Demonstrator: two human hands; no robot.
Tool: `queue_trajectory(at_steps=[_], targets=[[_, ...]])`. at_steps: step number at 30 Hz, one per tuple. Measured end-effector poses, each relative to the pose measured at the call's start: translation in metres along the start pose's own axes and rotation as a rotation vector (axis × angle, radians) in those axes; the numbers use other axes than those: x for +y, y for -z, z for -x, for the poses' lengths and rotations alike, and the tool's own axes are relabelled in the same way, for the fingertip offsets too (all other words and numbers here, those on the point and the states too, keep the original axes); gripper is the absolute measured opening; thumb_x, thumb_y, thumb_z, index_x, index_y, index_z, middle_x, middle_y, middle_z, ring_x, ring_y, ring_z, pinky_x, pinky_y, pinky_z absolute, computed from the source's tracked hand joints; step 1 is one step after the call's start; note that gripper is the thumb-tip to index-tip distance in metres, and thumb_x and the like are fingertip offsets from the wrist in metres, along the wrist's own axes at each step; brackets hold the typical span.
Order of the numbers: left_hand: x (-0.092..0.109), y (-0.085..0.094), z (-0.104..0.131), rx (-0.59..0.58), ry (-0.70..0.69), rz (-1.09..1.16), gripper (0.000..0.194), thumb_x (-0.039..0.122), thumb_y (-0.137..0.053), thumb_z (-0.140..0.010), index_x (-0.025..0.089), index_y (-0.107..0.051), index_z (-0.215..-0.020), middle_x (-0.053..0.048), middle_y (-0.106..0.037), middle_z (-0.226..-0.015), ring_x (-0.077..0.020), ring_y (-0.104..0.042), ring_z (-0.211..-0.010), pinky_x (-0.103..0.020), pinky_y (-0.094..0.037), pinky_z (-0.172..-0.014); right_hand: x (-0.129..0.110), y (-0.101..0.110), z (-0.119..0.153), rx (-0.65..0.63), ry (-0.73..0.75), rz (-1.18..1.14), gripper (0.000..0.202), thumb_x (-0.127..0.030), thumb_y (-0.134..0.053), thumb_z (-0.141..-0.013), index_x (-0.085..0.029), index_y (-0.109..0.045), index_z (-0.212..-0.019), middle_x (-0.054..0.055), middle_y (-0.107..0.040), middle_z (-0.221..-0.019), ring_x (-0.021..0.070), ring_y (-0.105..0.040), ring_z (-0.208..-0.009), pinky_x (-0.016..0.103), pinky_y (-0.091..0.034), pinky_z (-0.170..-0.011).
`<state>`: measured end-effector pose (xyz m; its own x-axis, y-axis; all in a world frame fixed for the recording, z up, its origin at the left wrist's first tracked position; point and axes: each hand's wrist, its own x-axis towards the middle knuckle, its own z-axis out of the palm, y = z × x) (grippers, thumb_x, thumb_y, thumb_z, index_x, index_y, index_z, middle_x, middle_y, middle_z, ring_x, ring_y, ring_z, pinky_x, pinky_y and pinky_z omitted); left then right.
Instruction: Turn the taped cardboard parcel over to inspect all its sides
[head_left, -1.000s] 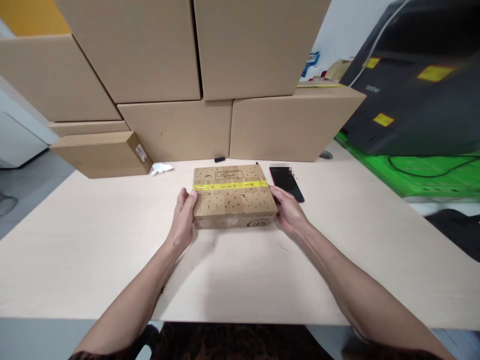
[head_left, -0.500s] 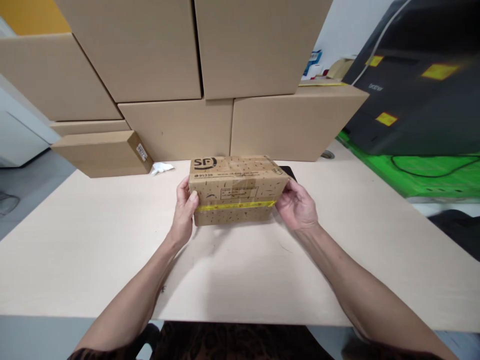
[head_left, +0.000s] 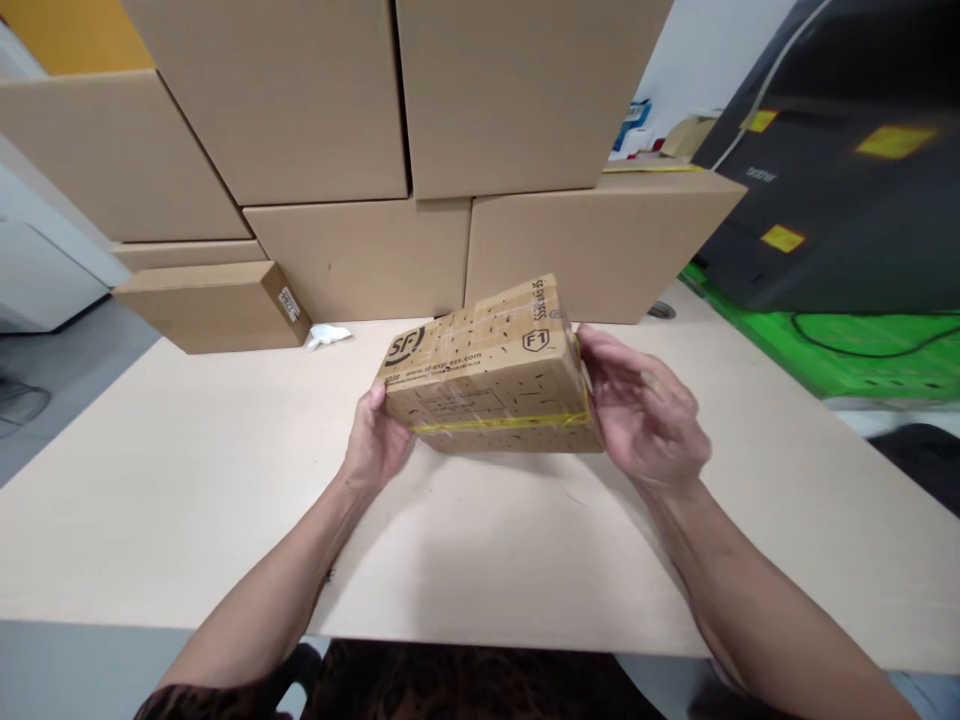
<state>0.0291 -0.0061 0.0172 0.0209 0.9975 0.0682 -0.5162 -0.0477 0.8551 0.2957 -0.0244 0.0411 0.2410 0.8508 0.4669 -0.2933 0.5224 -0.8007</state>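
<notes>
A small brown cardboard box (head_left: 495, 400) with black print, clear tape and a yellow tape band is raised and tilted over the table, its right end turned towards me. My left hand (head_left: 373, 435) grips its left front corner, the thumb on the near side and fingers underneath. At the box's right end, my right hand (head_left: 649, 415) is open with its fingers stretched and slightly blurred. Its palm faces that end; whether it touches the cardboard I cannot tell.
Large cardboard boxes (head_left: 352, 260) are stacked along the back of the pale table (head_left: 247, 500). A flat carton (head_left: 210, 310) and a crumpled white scrap (head_left: 328, 335) lie at the back left. A dark machine (head_left: 832, 200) stands on a green base (head_left: 862, 350) at right.
The box has turned and tilted, so its right end now faces nearer me and sits higher. My right hand has moved right and opened; my left hand keeps hold of the left corner.
</notes>
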Motion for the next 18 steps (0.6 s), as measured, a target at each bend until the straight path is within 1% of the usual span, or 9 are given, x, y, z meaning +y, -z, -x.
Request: queue_trajectory(at_steps=[2,3,5,7,9,11,14,16,18], targets=[[0.000,-0.001,0.000,-0.023,0.018,0.011,0.056,0.056,-0.077,-0.083,0.024,-0.072,-0.129,-0.010,-0.079,-0.133,-0.0374,-0.062,-0.144,-0.052,-0.058,-0.111,0.005,0.002,-0.003,0.098,-0.040,0.001,0.032,-0.049,-0.081,-0.082,-0.037,-0.084,-0.111,-0.002,-0.076,-0.142,0.0299,-0.052,-0.154,0.051,-0.038,-0.132],[0.001,-0.001,0.000,-0.027,0.021,0.011,0.056,0.055,-0.078,-0.083,0.025,-0.071,-0.129,-0.010,-0.077,-0.138,-0.0369,-0.061,-0.144,-0.052,-0.059,-0.111,0.010,0.003,-0.005,0.160,-0.084,0.015,0.033,-0.047,-0.082,-0.081,-0.038,-0.082,-0.113,-0.004,-0.075,-0.143,0.0281,-0.051,-0.155,0.050,-0.038,-0.132],[0.001,0.000,-0.001,-0.019,0.032,0.011,0.054,0.055,-0.080,-0.084,0.027,-0.070,-0.129,-0.009,-0.071,-0.148,-0.0352,-0.060,-0.145,-0.050,-0.060,-0.108,0.022,0.006,-0.009,0.264,-0.207,0.047,0.028,-0.047,-0.083,-0.080,-0.036,-0.082,-0.105,-0.003,-0.080,-0.129,0.0284,-0.058,-0.148,0.049,-0.045,-0.128],[0.001,0.002,-0.001,0.019,0.051,0.007,0.055,0.057,-0.083,-0.083,0.029,-0.068,-0.129,-0.007,-0.065,-0.154,-0.0325,-0.062,-0.140,-0.047,-0.061,-0.103,0.032,0.006,-0.010,0.245,-0.359,0.020,0.026,-0.055,-0.080,-0.083,-0.033,-0.081,-0.097,0.000,-0.084,-0.112,0.0317,-0.066,-0.139,0.051,-0.054,-0.119],[0.002,0.006,-0.002,0.084,0.077,-0.012,0.062,0.062,-0.087,-0.079,0.032,-0.065,-0.129,-0.005,-0.063,-0.154,-0.0280,-0.066,-0.129,-0.042,-0.063,-0.096,0.037,0.005,-0.008,0.185,-0.452,-0.041,0.035,-0.065,-0.073,-0.086,-0.031,-0.080,-0.094,0.002,-0.085,-0.104,0.0341,-0.070,-0.134,0.052,-0.059,-0.111],[0.005,0.011,-0.003,0.159,0.099,-0.047,0.065,0.066,-0.089,-0.076,0.033,-0.063,-0.126,-0.003,-0.066,-0.145,-0.0225,-0.069,-0.114,-0.035,-0.061,-0.086,0.036,0.001,-0.005,0.144,-0.476,-0.079,0.041,-0.070,-0.070,-0.088,-0.031,-0.079,-0.095,0.003,-0.085,-0.103,0.0346,-0.072,-0.132,0.052,-0.062,-0.108],[0.006,0.015,-0.003,0.223,0.086,-0.099,0.062,0.065,-0.091,-0.074,0.029,-0.062,-0.116,-0.001,-0.071,-0.121,-0.0173,-0.067,-0.098,-0.029,-0.055,-0.076,0.031,-0.003,-0.001,0.126,-0.466,-0.089,0.044,-0.072,-0.070,-0.087,-0.031,-0.079,-0.099,0.003,-0.085,-0.103,0.0339,-0.074,-0.128,0.052,-0.061,-0.108],[0.004,0.014,-0.001,0.229,0.048,-0.105,0.059,0.063,-0.091,-0.075,0.028,-0.061,-0.111,0.000,-0.071,-0.113,-0.0162,-0.066,-0.094,-0.028,-0.053,-0.076,0.029,-0.006,0.002,0.138,-0.430,-0.092,0.041,-0.069,-0.073,-0.086,-0.032,-0.080,-0.101,0.002,-0.085,-0.102,0.0331,-0.074,-0.127,0.051,-0.060,-0.109],[0.000,0.010,0.003,0.232,0.022,-0.082,0.057,0.062,-0.091,-0.076,0.028,-0.059,-0.110,0.000,-0.072,-0.116,-0.0166,-0.068,-0.098,-0.028,-0.054,-0.081,0.027,-0.008,0.007,0.149,-0.354,-0.075,0.037,-0.067,-0.079,-0.082,-0.033,-0.081,-0.097,0.001,-0.084,-0.101,0.0321,-0.074,-0.126,0.049,-0.059,-0.110]])
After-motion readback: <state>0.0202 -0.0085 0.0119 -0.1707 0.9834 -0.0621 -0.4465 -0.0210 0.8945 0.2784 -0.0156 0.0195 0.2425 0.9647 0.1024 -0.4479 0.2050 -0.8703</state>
